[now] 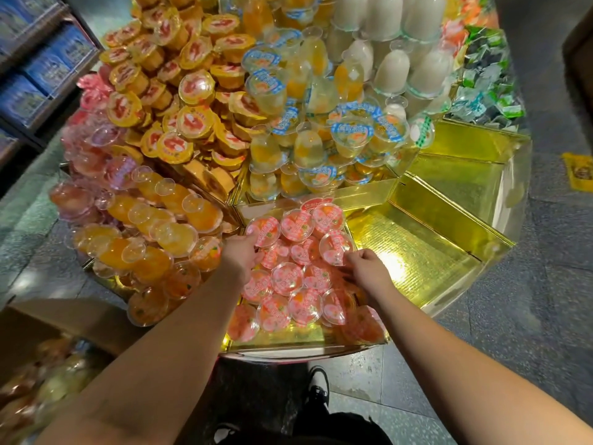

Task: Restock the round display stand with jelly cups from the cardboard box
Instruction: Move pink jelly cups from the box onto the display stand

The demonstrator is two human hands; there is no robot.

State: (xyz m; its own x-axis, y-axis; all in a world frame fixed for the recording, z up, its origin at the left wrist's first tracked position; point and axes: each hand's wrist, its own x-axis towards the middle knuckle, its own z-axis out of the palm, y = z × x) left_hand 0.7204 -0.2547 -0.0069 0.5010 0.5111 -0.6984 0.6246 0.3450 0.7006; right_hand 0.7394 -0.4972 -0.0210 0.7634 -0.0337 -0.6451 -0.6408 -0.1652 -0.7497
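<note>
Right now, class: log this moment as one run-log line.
left hand: on pink-lidded cups | right hand: pinching a cup | bin right: gold compartment bare | cardboard box: lower left

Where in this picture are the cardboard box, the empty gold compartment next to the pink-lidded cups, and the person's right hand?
cardboard box (64, 319): head view, on its brown flap.
empty gold compartment (417, 252): head view, on its bare floor.
right hand (365, 268): head view, on its back.

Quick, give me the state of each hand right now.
Left hand: resting on the pink-lidded jelly cups, thumb up on one; whether its fingers grip anything cannot be told.
Right hand: fingers curled, pinching the rim of a pink-lidded jelly cup.
</note>
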